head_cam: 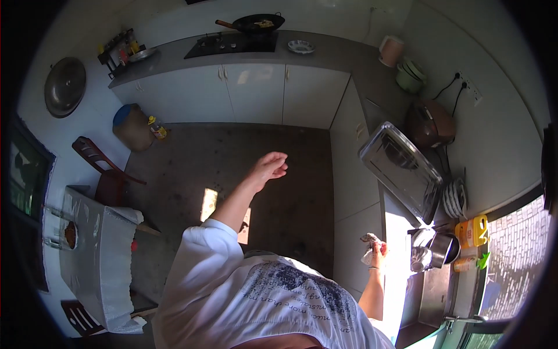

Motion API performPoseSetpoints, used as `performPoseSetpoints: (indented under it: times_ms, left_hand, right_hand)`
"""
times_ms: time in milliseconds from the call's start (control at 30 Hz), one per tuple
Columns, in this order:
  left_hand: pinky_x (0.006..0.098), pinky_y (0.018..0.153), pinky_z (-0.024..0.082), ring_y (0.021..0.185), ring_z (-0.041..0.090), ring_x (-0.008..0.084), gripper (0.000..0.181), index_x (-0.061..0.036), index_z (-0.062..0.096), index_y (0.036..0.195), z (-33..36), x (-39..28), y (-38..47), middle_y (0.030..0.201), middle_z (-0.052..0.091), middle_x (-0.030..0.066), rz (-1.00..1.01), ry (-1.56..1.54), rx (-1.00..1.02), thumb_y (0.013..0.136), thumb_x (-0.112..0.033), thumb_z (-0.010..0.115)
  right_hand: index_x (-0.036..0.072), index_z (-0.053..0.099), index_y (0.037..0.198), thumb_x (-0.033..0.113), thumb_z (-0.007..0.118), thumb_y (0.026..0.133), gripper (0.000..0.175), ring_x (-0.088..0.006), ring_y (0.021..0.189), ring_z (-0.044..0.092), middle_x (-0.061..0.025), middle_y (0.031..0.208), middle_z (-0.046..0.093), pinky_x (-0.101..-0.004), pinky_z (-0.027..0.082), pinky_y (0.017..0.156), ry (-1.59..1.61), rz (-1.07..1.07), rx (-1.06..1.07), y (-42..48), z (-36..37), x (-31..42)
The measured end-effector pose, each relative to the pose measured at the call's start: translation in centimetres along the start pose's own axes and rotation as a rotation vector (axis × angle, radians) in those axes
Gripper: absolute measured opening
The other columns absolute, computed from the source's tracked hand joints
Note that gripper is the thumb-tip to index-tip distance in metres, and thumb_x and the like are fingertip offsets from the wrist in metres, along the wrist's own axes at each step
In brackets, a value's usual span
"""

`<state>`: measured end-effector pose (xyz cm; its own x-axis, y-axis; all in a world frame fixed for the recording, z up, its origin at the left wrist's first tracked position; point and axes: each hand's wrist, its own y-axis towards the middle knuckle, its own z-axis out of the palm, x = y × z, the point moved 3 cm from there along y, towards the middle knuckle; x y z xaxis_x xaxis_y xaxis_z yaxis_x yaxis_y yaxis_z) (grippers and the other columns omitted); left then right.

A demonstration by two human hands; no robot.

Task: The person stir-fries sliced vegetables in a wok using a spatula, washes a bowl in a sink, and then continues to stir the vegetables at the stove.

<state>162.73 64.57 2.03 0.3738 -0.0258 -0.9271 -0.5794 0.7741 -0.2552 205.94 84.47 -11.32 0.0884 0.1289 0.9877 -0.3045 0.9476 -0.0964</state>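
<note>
My left hand [271,168] is in mid-air over the dark floor, its fingers curled; nothing shows in it. On the right, my right hand [378,254] grips a crumpled pale cloth [369,249] at the sunlit edge of the side counter. Beyond this hand, a glass bowl [420,259] and metal pots [440,249] stand by the steel sink [433,296]. A large clear plastic cover or tray [403,174] leans tilted on the counter, with a stack of plates [455,198] beside it.
On the far counter are a wok [258,24] with food and a plate [301,46]. A rice cooker [429,123], a green pot [410,75] and a kettle [391,50] line the right wall. A covered table [117,261] and a chair [109,187] stand at left; an oil bottle [157,128] is on the floor.
</note>
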Motion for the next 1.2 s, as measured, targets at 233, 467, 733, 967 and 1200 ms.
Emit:
performPoseSetpoints:
  times_ms: [233,467,733,967,1200]
  left_hand:
    - [0.0401,0.082,0.044,0.097,0.056,0.0318,0.034,-0.0019,0.056,0.099,-27.6,17.9,-8.7,0.098,0.059,0.0178,-0.395,1.082,-0.784,0.079,-0.03,0.054]
    - [0.0361,0.067,0.047,0.084,0.061,0.024,0.043,-0.0094,0.054,0.103,-32.5,36.5,-36.8,0.092,0.062,0.0076,-0.349,0.685,-0.974,0.071,-0.036,0.066]
    - [0.0401,0.088,0.041,0.111,0.048,0.0282,0.043,-0.0017,0.04,0.125,-26.2,30.2,-34.0,0.126,0.046,0.0147,-0.958,0.162,-1.079,0.088,-0.023,0.047]
    - [0.0428,0.081,0.036,0.092,0.051,0.0239,0.034,-0.0039,0.047,0.114,-36.8,20.0,-22.2,0.106,0.051,0.0111,-0.615,-0.383,-1.385,0.086,-0.023,0.045]
    - [0.0318,0.057,0.032,0.066,0.054,0.0135,0.026,-0.0172,0.051,0.101,-45.8,12.8,-11.4,0.076,0.056,-0.0024,-0.325,-0.157,-1.247,0.081,-0.032,0.056]
  right_hand:
    - [0.005,0.056,0.077,0.013,0.06,0.081,0.01,-0.0109,0.066,0.056,-0.0022,0.074,0.059,-0.0227,0.045,0.062,0.2,0.352,0.259,8.2,12.1,-2.0]
    - [0.001,0.056,0.077,0.014,0.061,0.08,0.014,-0.0187,0.063,0.061,-0.0088,0.072,0.062,-0.0308,0.051,0.058,0.041,0.48,0.415,14.2,24.2,-5.1]
    - [0.003,0.059,0.077,0.019,0.061,0.081,0.017,-0.0095,0.061,0.054,-0.0022,0.07,0.06,-0.0237,0.044,0.056,-0.283,0.286,0.496,20.2,39.1,-4.1]
    - [0.003,0.059,0.074,0.02,0.062,0.081,0.018,-0.0069,0.059,0.05,0.0006,0.067,0.058,-0.0233,0.041,0.054,-0.16,0.233,0.51,25.2,53.4,-4.5]
    - [0.003,0.059,0.074,0.022,0.062,0.081,0.02,-0.0068,0.061,0.049,0.0008,0.067,0.057,-0.0232,0.04,0.055,-0.127,0.163,0.435,32.1,63.7,-2.3]
